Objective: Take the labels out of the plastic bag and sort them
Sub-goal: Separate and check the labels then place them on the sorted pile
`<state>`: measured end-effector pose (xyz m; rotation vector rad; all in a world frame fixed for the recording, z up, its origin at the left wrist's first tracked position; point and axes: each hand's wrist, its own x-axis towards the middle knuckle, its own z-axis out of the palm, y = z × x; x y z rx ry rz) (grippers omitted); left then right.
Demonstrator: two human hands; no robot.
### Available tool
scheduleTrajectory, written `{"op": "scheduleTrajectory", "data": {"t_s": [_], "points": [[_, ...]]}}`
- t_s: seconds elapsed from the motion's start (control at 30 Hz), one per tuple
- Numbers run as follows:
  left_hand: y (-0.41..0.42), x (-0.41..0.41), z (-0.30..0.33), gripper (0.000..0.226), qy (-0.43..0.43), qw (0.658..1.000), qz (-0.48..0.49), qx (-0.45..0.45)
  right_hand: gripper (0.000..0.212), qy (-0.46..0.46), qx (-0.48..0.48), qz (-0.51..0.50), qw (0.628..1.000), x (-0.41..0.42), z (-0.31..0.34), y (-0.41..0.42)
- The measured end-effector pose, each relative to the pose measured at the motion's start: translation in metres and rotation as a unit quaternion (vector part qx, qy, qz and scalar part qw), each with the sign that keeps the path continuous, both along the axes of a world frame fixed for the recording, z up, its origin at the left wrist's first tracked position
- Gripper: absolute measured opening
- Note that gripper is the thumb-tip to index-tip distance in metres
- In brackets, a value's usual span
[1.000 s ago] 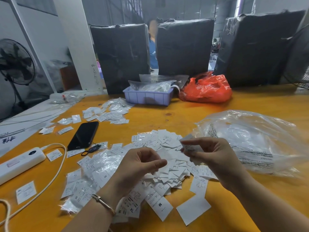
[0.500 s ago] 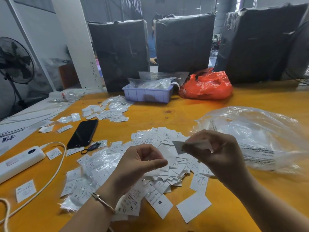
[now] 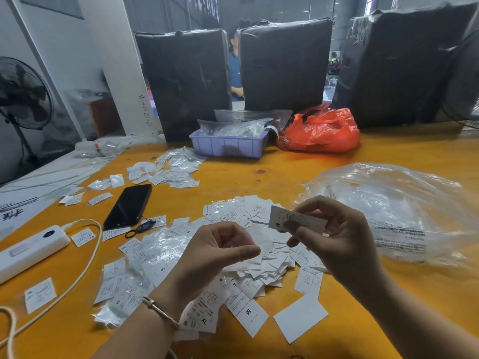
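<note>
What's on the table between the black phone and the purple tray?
In the head view, a scatter of white labels lies between the phone and the purple tray, with bare table either side.

Matt paper labels (image 3: 259, 257), glossy crinkled plastic bag (image 3: 404, 203), smooth table (image 3: 285, 167).
</note>
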<state>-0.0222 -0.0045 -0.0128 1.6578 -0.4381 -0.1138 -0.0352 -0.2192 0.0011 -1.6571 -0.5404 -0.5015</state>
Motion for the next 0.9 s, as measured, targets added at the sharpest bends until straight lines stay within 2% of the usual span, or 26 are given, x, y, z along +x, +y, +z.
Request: {"op": "scheduleTrajectory", "data": {"t_s": [0.17,0.63,0.9], "points": [[-0.001,0.0,0.0,0.01,0.0,1.0,-0.006,0.009,0.01,0.0,-0.002,0.003,1.0,-0.004,0.003,0.003],[-0.001,0.0,0.001,0.011,-0.003,1.0,-0.002,0.025,0.017,0.034,-0.07,0.035,0.996,0.001,-0.005,0.004],[-0.002,0.001,-0.003,0.013,-0.002,0.998,-0.014,0.061,0.011,0.068,-0.128,0.082,0.986,0.005,-0.01,0.003]]}}
